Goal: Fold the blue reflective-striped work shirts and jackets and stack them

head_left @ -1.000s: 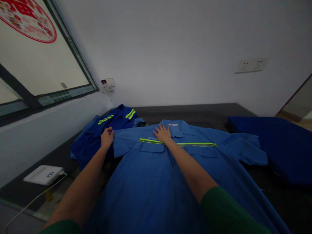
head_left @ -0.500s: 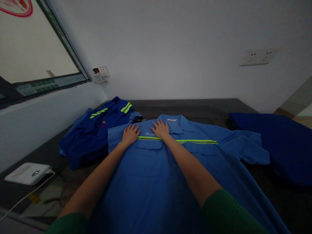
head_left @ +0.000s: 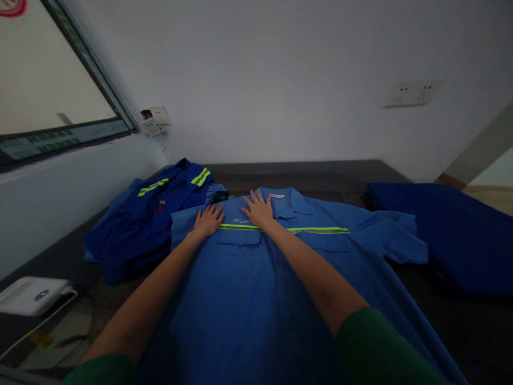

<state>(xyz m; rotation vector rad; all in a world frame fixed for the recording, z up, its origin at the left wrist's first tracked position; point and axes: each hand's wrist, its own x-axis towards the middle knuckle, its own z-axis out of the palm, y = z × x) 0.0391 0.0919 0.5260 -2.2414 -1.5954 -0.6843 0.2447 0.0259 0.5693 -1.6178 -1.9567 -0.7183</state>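
A blue short-sleeved work shirt (head_left: 240, 278) lies front up on the dark table, its collar (head_left: 286, 203) at the far end and a yellow-green reflective strip (head_left: 316, 230) across the chest. My left hand (head_left: 209, 220) rests flat on the shirt near its left shoulder, fingers spread. Beside the collar, my right hand (head_left: 259, 210) presses flat with fingers apart, partly covering the printed letters (head_left: 239, 220). Neither hand grips the cloth. The sleeve on the right side (head_left: 401, 235) lies spread out with some folds.
Darker blue garments with reflective strips (head_left: 148, 224) are heaped at the left. A dark blue folded stack (head_left: 444, 230) lies at the right. A white device (head_left: 34, 295) with a cable sits at the left edge. Wall sockets (head_left: 412, 93) are above the table (head_left: 320, 168).
The view has turned slightly to the right, so everything sits further left in it. Both hands stay flat on the shirt, in nearly the same places.
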